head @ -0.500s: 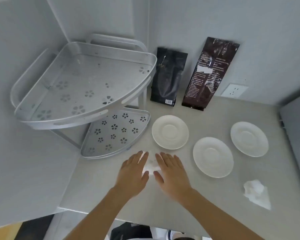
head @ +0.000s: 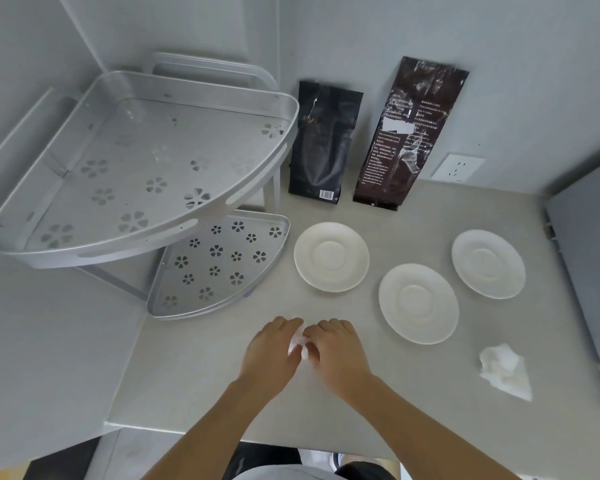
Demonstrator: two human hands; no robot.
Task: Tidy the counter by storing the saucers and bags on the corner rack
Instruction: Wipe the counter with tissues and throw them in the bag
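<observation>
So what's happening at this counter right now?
A person's left hand and right hand are bunching a white tissue on the counter. Three saucers and two dark bags leaning on the wall are not yet stored; the corner rack holds nothing visible. Another crumpled tissue lies at the right.

Both hands lie knuckles-up, side by side; left hand (head: 269, 351) and right hand (head: 338, 353) curl their fingers inward, touching.

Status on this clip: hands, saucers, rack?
Both hands, left and right, closed on white tissue. Three saucers on counter. Rack unloaded, path unobstructed.
</observation>
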